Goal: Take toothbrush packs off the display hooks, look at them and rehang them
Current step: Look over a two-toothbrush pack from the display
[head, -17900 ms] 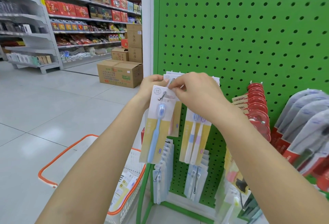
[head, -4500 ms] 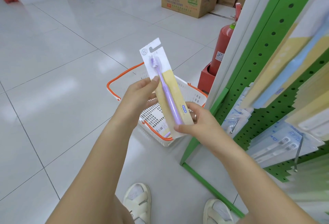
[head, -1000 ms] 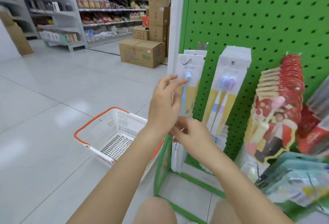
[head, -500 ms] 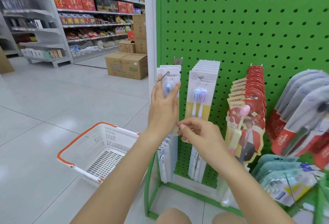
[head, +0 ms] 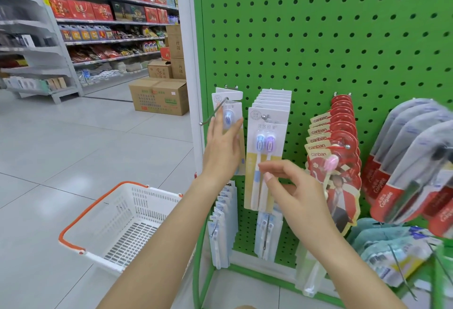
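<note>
Against the green pegboard [head: 318,39] (shop shelves [head: 110,41] behind), toothbrush packs [head: 267,137] hang.

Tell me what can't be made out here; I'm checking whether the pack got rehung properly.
Head view, the only one:
- Single toothbrush pack: the left hand lies over its lower part, so the brush handle is hidden.
- Whether the right hand touches the twin toothbrush pack: unclear.
- Colgate packs: blurred, cut off by the right edge.
- Packs on the lower hooks: print too small.
</note>
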A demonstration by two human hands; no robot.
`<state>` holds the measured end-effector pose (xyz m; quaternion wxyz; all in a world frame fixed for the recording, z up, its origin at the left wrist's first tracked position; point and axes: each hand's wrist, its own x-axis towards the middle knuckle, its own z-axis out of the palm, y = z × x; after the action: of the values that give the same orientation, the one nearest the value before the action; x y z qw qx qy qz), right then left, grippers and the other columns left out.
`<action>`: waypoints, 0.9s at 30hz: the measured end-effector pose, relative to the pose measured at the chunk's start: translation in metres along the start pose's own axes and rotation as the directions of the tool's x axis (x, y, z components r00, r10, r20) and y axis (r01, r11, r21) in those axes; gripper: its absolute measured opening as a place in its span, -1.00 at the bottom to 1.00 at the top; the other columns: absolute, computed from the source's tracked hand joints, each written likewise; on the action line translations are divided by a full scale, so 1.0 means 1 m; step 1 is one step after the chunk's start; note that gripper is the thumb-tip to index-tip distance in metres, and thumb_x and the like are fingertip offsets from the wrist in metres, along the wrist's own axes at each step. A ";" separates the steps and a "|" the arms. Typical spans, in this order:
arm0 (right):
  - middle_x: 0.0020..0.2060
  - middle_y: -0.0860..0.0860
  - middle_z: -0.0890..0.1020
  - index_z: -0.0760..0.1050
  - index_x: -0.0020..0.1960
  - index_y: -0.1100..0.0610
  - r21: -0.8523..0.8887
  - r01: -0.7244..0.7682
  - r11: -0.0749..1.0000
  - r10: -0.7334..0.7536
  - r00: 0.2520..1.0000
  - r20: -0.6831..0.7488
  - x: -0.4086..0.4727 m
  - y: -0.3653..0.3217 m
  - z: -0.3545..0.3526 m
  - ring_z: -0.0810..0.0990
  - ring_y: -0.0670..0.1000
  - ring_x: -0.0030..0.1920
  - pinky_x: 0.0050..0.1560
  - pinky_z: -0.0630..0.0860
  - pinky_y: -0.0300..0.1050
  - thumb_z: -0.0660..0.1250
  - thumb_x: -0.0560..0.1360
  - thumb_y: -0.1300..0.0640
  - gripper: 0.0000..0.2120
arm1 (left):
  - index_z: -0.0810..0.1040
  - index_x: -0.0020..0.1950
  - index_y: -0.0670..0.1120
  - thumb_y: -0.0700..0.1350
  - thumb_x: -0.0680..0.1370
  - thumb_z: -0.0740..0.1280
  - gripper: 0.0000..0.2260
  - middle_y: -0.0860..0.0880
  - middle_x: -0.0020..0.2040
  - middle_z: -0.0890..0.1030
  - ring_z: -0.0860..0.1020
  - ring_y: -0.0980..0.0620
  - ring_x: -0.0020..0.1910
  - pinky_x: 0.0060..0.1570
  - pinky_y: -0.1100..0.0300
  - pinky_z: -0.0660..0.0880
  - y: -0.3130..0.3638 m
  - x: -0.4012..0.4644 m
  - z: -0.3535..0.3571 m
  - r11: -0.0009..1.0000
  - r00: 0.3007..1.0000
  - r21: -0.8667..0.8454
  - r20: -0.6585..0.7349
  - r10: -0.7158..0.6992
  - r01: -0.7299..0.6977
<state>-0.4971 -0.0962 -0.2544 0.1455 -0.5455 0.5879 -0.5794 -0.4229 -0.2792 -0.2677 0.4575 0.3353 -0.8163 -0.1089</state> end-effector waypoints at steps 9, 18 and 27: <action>0.06 -0.23 0.60 0.52 0.13 -0.06 0.024 0.074 0.997 -0.072 0.995 -0.065 -0.001 -0.003 -0.004 0.53 -0.25 0.15 0.16 0.48 -0.30 0.23 0.58 0.26 -0.73 | 0.52 0.36 -0.09 -0.28 0.62 0.16 -0.65 -0.07 0.59 0.12 0.02 -0.10 0.57 0.43 0.21 0.01 0.011 0.001 -0.012 0.998 0.998 -0.021 0.015 -0.065 0.065; 0.45 -0.13 0.27 0.15 0.44 -0.11 0.022 0.195 0.981 -0.183 0.948 -0.261 0.020 -0.015 0.008 0.18 -0.23 0.46 0.47 0.16 -0.19 0.12 0.64 0.14 -0.59 | 0.54 0.12 0.08 -0.20 0.63 0.24 -0.80 0.19 0.07 0.60 0.52 0.37 0.04 0.02 0.48 0.40 0.077 -0.053 -0.044 0.783 0.944 -0.592 -0.108 -0.311 0.191; 0.00 -0.04 0.52 0.39 0.18 -0.03 0.072 0.093 0.993 -0.057 0.914 -0.403 0.046 -0.022 0.007 0.49 -0.15 -0.02 -0.02 0.44 -0.23 0.21 0.60 0.18 -0.81 | 0.53 -0.04 0.08 -0.16 0.62 0.29 -0.87 0.03 -0.05 0.59 0.53 0.07 -0.02 0.17 0.05 0.49 0.086 -0.036 -0.042 0.650 0.908 -0.678 0.063 -0.414 0.343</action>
<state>-0.4983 -0.1314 -0.2167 0.0243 -0.4307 0.5574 -0.7094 -0.4143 -0.1861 -0.2270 0.5538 0.3140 -0.6083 -0.4740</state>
